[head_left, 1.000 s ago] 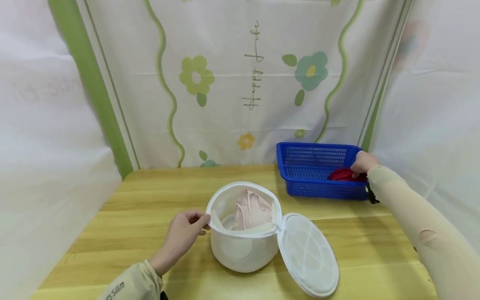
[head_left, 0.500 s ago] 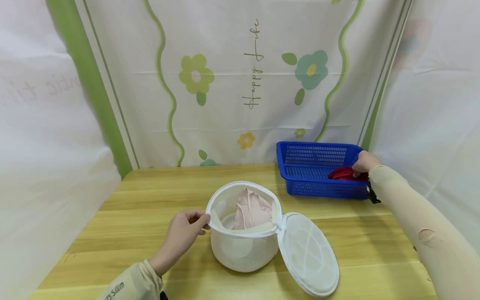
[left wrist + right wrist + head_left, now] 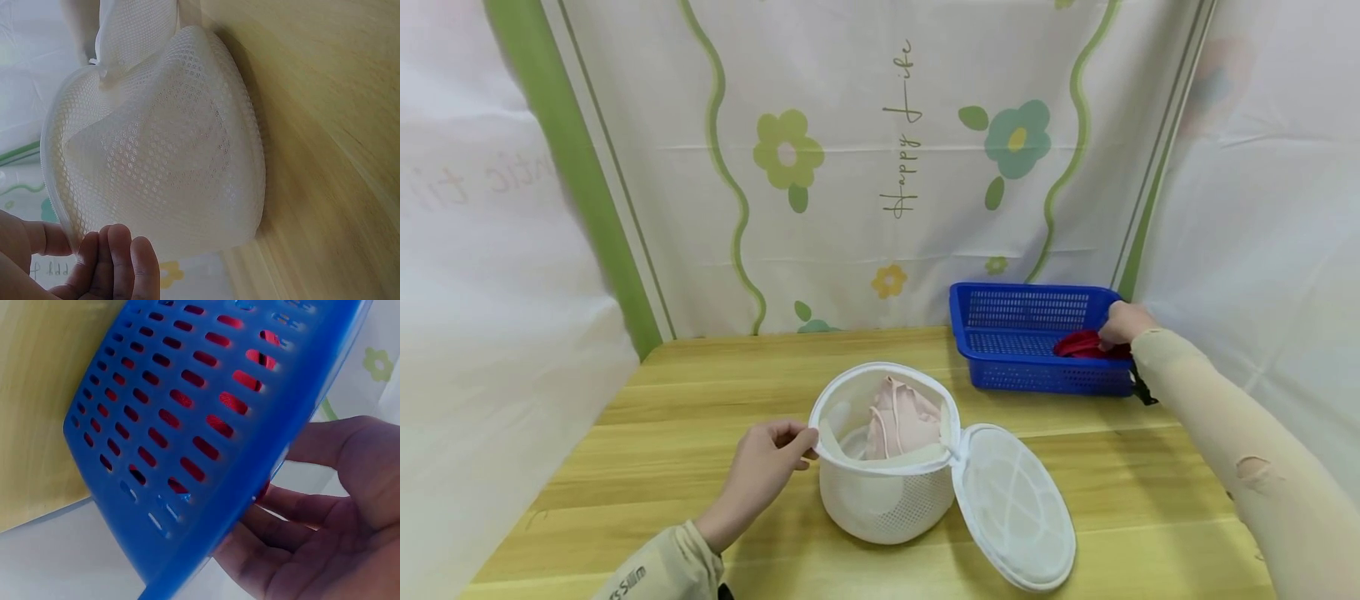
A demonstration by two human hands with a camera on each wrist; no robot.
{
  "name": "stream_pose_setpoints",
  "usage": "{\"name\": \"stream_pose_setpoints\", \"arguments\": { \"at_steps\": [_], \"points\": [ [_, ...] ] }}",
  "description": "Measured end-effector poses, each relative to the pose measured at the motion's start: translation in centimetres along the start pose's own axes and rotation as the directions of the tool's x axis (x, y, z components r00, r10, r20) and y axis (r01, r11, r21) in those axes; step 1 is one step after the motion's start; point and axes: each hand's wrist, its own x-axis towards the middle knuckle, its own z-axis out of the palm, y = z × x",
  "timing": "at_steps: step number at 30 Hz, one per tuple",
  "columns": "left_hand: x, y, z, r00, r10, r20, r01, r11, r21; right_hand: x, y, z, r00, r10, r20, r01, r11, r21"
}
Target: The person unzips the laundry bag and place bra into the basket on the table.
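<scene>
A white mesh laundry bag (image 3: 887, 504) stands upright on the table with its round mouth unzipped. A folded pale pink garment (image 3: 904, 421) with thin piping lies inside. My left hand (image 3: 763, 467) pinches the left side of the rim between thumb and fingers, as the left wrist view also shows. At the far right, my right hand (image 3: 1126, 323) reaches over the rim of a blue plastic basket (image 3: 1015, 375) and grips a red cloth (image 3: 1078, 343) lying in it. The basket wall hides those fingertips in the right wrist view, where red shows through the slots.
The bag's round mesh lid (image 3: 1018, 508) hangs open to the right, lying against the wooden table (image 3: 700, 400). A flower-printed curtain (image 3: 850, 208) closes off the back, and white sheets (image 3: 1285, 208) hang at both sides.
Both hands stay almost where they were, the left at the bag's rim and the right at the red cloth. The head view shifts slightly.
</scene>
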Motion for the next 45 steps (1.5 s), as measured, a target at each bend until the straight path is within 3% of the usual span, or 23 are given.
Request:
{"name": "stream_pose_setpoints", "arguments": {
  "at_steps": [6, 15, 25, 31, 36, 40, 45],
  "points": [
    [0.0, 0.0, 0.1, 1.000, -0.002, -0.001, 0.002, 1.000, 0.010, -0.1, -1.0, 0.1, 0.999, -0.043, 0.033, 0.044, 0.999, -0.025],
    [0.2, -0.1, 0.0, 1.000, -0.001, 0.000, 0.001, 1.000, 0.025, -0.5, -4.3, 0.8, 0.979, -0.143, -0.148, 0.139, 0.989, -0.042],
    [0.4, -0.3, 0.0, 1.000, 0.004, 0.009, -0.004, 1.000, 0.027, -2.4, -9.6, 1.4, 0.945, -0.223, -0.239, 0.239, 0.970, 0.038],
    [0.4, -0.1, 0.0, 1.000, -0.006, 0.007, 0.005, 1.000, 0.025, -4.9, -13.4, 2.2, 0.898, -0.352, -0.265, 0.384, 0.920, 0.076],
    [0.3, -0.1, 0.0, 1.000, -0.005, 0.005, 0.005, 1.000, 0.027, -6.8, -16.0, 3.4, 0.845, -0.441, -0.301, 0.486, 0.869, 0.090],
    [0.3, -0.2, 0.0, 1.000, -0.005, 0.006, 0.005, 1.000, 0.026, -8.2, -17.7, 4.3, 0.786, -0.504, -0.358, 0.571, 0.813, 0.110],
    [0.3, -0.4, 0.0, 1.000, -0.002, 0.006, 0.002, 1.000, 0.016, -10.3, -19.5, 5.0, 0.703, -0.566, -0.430, 0.675, 0.722, 0.153]
  ]
}}
